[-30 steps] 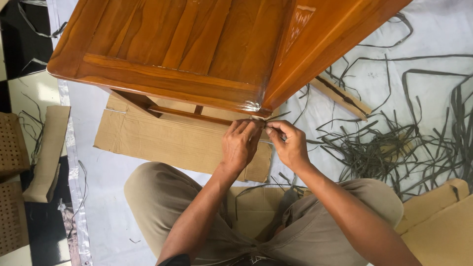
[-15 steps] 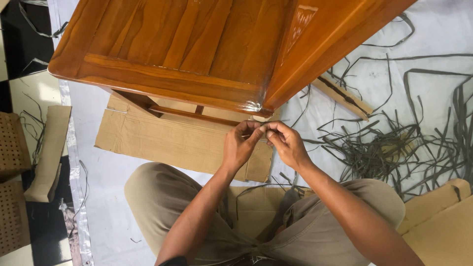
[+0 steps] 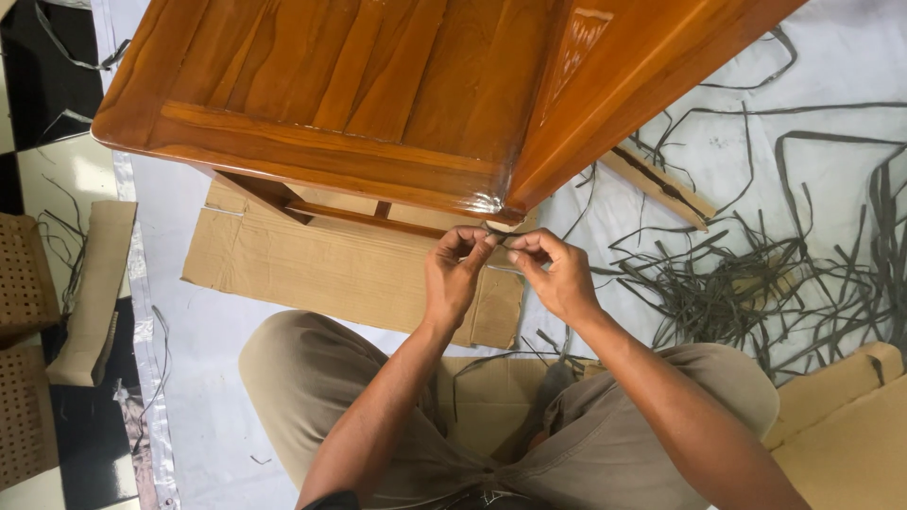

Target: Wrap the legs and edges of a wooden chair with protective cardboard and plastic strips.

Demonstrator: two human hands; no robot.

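Left hand (image 3: 455, 274) and right hand (image 3: 557, 274) pinch a thin grey strip (image 3: 499, 238) at the varnished wooden cabinet (image 3: 378, 94)'s 6 o'clock corner, loose strips (image 3: 746, 283) at 3 o'clock

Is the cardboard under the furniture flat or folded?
Flat. The cardboard lies spread on the white sheet, edges down; furniture hides its far part.

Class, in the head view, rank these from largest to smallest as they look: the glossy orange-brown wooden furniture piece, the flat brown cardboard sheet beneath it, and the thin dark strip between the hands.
1. Glossy orange-brown wooden furniture piece
2. Flat brown cardboard sheet
3. Thin dark strip, pinched by left hand and right hand
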